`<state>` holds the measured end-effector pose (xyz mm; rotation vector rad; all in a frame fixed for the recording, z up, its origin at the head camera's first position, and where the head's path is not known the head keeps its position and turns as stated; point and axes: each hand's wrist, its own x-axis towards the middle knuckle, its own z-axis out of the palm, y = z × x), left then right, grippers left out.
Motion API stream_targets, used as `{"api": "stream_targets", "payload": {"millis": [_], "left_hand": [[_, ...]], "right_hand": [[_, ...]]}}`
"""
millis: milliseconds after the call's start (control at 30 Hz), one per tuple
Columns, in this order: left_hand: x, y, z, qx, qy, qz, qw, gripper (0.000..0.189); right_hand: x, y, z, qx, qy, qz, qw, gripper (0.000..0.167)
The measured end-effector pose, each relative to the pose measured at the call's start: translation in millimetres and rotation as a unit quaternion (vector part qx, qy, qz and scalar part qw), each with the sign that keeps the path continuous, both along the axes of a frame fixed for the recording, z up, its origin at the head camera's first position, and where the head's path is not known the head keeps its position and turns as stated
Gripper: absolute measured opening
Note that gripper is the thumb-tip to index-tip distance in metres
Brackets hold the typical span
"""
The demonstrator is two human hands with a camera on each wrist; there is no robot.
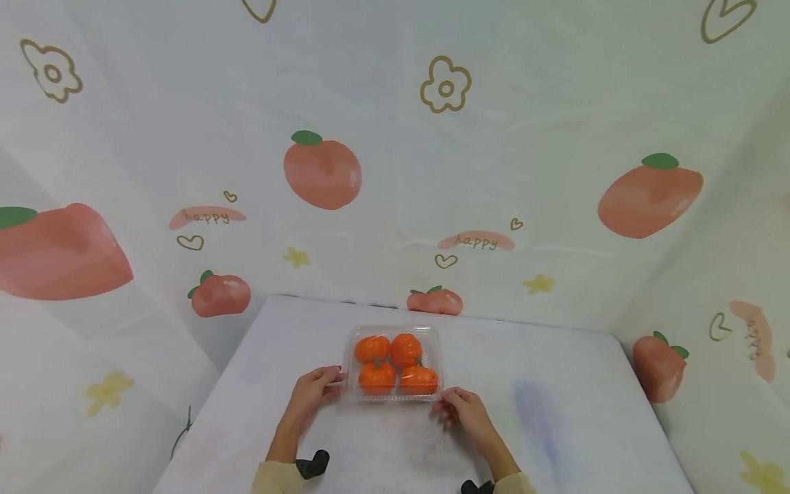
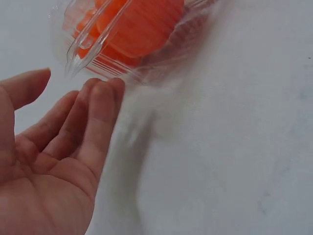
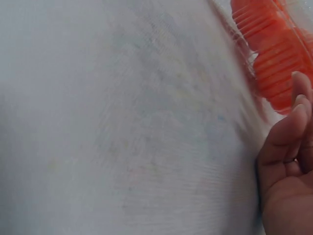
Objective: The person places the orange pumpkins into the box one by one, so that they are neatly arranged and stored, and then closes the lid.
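A clear plastic clamshell box (image 1: 395, 398) lies on the white-covered table, with several small orange pumpkins (image 1: 376, 378) inside, some showing green stems. My left hand (image 1: 313, 393) is at the box's left side. In the left wrist view its fingers (image 2: 100, 105) are extended with the tips right at the box's lower edge, and the thumb stands apart from them. At the front right corner is my right hand (image 1: 467, 413), its fingertips right at the rim. The right wrist view shows bent fingers (image 3: 288, 128) beside the ribbed clear wall; the thumb is hidden there.
A white cloth covers the table (image 1: 574, 412), with a bluish smear right of the box. Behind it hangs a pale curtain (image 1: 518, 123) printed with fruit, flowers and hearts. Black straps with knobs (image 1: 313, 464) sit at the wrists. A thin dark cord (image 1: 181, 433) hangs at the left edge.
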<state>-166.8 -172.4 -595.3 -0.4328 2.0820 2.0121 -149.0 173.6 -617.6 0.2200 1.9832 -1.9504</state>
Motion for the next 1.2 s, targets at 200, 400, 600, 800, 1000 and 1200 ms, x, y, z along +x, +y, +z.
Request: {"api": "stream_targets", "payload": {"millis": [200,400,600,800,1000,1200], "left_hand": [[12.0,1.6,1.0,0.079,-0.043,-0.102,0.9907,0.043],[14.2,7.9,3.0,0.116,-0.051,-0.157,0.9795,0.036],[12.4,21.0,2.1,0.066,-0.031,-0.141,0.9872,0.034],[8.7,32.8,0.5,0.056,-0.017,-0.093,0.9939,0.034],[6.0,38.3,-2.3,0.067,-0.018,-0.057,0.996,0.032],[4.6,41.9,1.2,0.048,-0.005,-0.023,0.9986,0.029]], "right_hand": [[-1.6,0.0,-4.5,-0.005,-0.001,-0.03,0.9995,0.029],[-2.3,4.5,-7.2,-0.023,0.0,-0.056,0.9982,0.026],[-0.2,6.2,-7.0,-0.026,0.0,-0.064,0.9976,0.025],[2.6,3.2,-6.8,-0.03,-0.001,-0.073,0.9969,0.023],[3.8,1.7,-5.8,-0.032,0.006,-0.077,0.9965,0.023],[2.4,0.7,-6.4,-0.012,0.001,-0.083,0.9965,0.024]]}}
